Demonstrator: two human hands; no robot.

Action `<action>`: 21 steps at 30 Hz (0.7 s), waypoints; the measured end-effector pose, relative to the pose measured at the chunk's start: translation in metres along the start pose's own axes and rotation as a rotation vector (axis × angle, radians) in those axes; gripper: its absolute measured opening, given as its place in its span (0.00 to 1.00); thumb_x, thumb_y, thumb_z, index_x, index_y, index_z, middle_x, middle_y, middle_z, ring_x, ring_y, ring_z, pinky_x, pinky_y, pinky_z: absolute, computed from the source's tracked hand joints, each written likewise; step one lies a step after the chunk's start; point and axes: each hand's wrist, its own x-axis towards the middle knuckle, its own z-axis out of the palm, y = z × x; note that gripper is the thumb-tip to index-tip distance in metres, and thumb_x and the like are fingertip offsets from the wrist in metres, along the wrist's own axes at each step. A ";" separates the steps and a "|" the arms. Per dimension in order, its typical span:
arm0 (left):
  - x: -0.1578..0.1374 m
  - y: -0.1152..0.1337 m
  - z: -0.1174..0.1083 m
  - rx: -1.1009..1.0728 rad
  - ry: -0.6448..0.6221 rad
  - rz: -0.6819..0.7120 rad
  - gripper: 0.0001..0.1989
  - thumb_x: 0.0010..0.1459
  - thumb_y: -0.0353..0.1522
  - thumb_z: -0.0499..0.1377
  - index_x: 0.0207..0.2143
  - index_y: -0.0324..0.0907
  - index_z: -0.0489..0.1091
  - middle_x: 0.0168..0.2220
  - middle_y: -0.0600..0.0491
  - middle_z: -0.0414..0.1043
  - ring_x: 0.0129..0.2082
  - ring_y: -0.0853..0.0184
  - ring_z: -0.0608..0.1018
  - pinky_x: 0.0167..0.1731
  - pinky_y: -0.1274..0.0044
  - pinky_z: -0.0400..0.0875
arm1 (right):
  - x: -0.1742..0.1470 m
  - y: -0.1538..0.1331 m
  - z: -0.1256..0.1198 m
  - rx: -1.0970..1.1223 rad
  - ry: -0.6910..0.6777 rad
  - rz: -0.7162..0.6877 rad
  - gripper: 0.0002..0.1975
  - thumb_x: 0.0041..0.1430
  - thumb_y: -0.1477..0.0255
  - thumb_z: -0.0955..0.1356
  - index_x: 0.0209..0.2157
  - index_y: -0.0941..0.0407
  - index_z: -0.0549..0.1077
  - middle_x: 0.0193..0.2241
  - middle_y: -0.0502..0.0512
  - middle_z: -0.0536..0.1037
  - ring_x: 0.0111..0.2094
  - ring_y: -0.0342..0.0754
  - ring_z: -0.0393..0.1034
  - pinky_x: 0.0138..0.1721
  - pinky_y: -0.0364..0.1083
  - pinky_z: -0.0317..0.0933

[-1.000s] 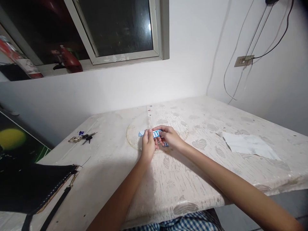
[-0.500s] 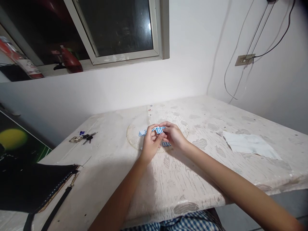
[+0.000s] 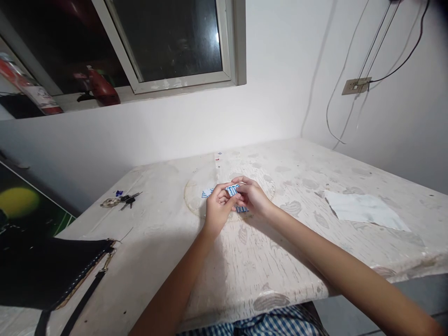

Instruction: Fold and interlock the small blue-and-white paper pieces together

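Note:
Between my fingertips is a small white piece with blue stripes [image 3: 232, 190], too small to tell whether it is paper or plastic. My left hand [image 3: 217, 207] grips it from the left, thumb and fingers pinched. From the right, my right hand [image 3: 255, 198] pinches the same piece, its index finger arched over the top. A similar blue-striped piece [image 3: 242, 209] lies under my right hand, partly covered. Another blue-and-white piece [image 3: 206, 192] lies left of my left hand, partly hidden by it. These sit over a round, clear disc-like outline [image 3: 189, 205] on the tabletop.
A patterned cloth covers the table [image 3: 245, 270]. Keys [image 3: 129, 199] lie at the left, near a black bag [image 3: 45, 270] with a strap. A white cloth [image 3: 366, 211] is at the right. Behind are a window, bottles on its sill [image 3: 103, 88] and a wall socket [image 3: 356, 86].
The held piece has tilted slightly between my fingers. My left hand has shifted a little left, covering more of the piece beside it. My right hand has barely moved.

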 end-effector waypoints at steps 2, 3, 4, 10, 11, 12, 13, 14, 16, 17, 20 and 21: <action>0.001 0.000 0.000 -0.026 -0.014 0.003 0.19 0.40 0.28 0.65 0.38 0.42 0.68 0.28 0.54 0.73 0.24 0.71 0.74 0.23 0.82 0.66 | 0.002 0.001 -0.002 -0.106 0.063 -0.093 0.12 0.42 0.77 0.61 0.33 0.56 0.61 0.17 0.43 0.60 0.14 0.37 0.52 0.16 0.38 0.47; 0.001 0.000 0.000 -0.035 -0.024 0.006 0.18 0.41 0.29 0.65 0.38 0.42 0.67 0.28 0.54 0.72 0.23 0.72 0.73 0.24 0.82 0.67 | 0.003 0.002 -0.003 -0.168 0.075 -0.157 0.12 0.43 0.77 0.61 0.34 0.56 0.61 0.19 0.44 0.62 0.16 0.38 0.54 0.17 0.39 0.50; 0.002 -0.001 -0.001 -0.043 -0.034 0.005 0.18 0.43 0.29 0.64 0.39 0.42 0.67 0.27 0.54 0.72 0.23 0.72 0.73 0.25 0.81 0.67 | 0.005 0.003 -0.005 -0.238 0.070 -0.232 0.11 0.44 0.76 0.60 0.34 0.55 0.61 0.21 0.45 0.62 0.18 0.38 0.56 0.19 0.39 0.52; 0.006 -0.009 -0.005 -0.170 -0.069 -0.095 0.09 0.53 0.36 0.56 0.35 0.42 0.64 0.25 0.54 0.69 0.25 0.70 0.75 0.28 0.78 0.69 | 0.008 0.005 -0.016 -0.731 -0.010 -0.543 0.13 0.52 0.76 0.59 0.41 0.56 0.62 0.28 0.48 0.67 0.24 0.40 0.59 0.28 0.42 0.55; 0.007 -0.010 -0.006 -0.209 -0.075 -0.114 0.08 0.53 0.36 0.56 0.34 0.41 0.63 0.27 0.54 0.70 0.26 0.70 0.75 0.29 0.78 0.69 | 0.007 0.004 -0.017 -0.778 -0.021 -0.543 0.13 0.53 0.76 0.59 0.41 0.56 0.63 0.28 0.49 0.68 0.25 0.40 0.59 0.28 0.42 0.55; 0.007 -0.010 -0.007 -0.251 -0.082 -0.136 0.08 0.53 0.35 0.56 0.33 0.41 0.63 0.28 0.53 0.70 0.27 0.69 0.75 0.29 0.78 0.69 | 0.007 0.004 -0.017 -0.810 -0.034 -0.541 0.12 0.54 0.76 0.59 0.41 0.56 0.64 0.29 0.50 0.69 0.25 0.40 0.60 0.29 0.42 0.55; 0.008 -0.011 -0.007 -0.295 -0.090 -0.161 0.07 0.52 0.34 0.57 0.32 0.40 0.63 0.29 0.53 0.70 0.28 0.69 0.75 0.30 0.77 0.70 | 0.006 0.003 -0.016 -0.829 -0.047 -0.539 0.12 0.54 0.76 0.59 0.40 0.57 0.65 0.29 0.50 0.69 0.25 0.41 0.60 0.29 0.42 0.55; 0.008 -0.011 -0.008 -0.336 -0.097 -0.187 0.07 0.52 0.33 0.58 0.31 0.40 0.63 0.29 0.52 0.70 0.28 0.69 0.76 0.32 0.76 0.70 | 0.006 0.003 -0.016 -0.836 -0.058 -0.540 0.12 0.54 0.76 0.59 0.40 0.57 0.66 0.30 0.51 0.70 0.26 0.41 0.60 0.30 0.42 0.55; 0.008 -0.011 -0.008 -0.412 -0.102 -0.234 0.07 0.51 0.32 0.58 0.31 0.39 0.63 0.30 0.52 0.71 0.30 0.67 0.76 0.34 0.74 0.70 | 0.005 0.002 -0.015 -0.825 -0.069 -0.540 0.12 0.54 0.77 0.59 0.40 0.57 0.67 0.32 0.52 0.71 0.27 0.41 0.61 0.30 0.42 0.56; 0.009 -0.011 -0.008 -0.447 -0.099 -0.255 0.06 0.51 0.31 0.59 0.31 0.39 0.63 0.30 0.51 0.71 0.31 0.67 0.76 0.35 0.73 0.70 | 0.006 0.002 -0.014 -0.811 -0.071 -0.533 0.12 0.54 0.77 0.59 0.40 0.57 0.67 0.32 0.52 0.71 0.28 0.41 0.62 0.31 0.42 0.56; 0.010 -0.012 -0.008 -0.558 -0.078 -0.316 0.06 0.52 0.29 0.58 0.33 0.38 0.65 0.33 0.49 0.71 0.35 0.66 0.76 0.39 0.72 0.70 | 0.007 0.002 -0.015 -0.765 -0.060 -0.497 0.13 0.53 0.77 0.59 0.39 0.58 0.69 0.32 0.53 0.72 0.28 0.41 0.62 0.31 0.43 0.57; 0.011 -0.013 -0.008 -0.595 -0.071 -0.339 0.06 0.52 0.29 0.58 0.34 0.38 0.65 0.35 0.49 0.72 0.36 0.66 0.76 0.41 0.72 0.69 | 0.008 0.002 -0.015 -0.754 -0.055 -0.491 0.13 0.53 0.77 0.60 0.39 0.58 0.70 0.33 0.53 0.72 0.28 0.41 0.62 0.32 0.43 0.57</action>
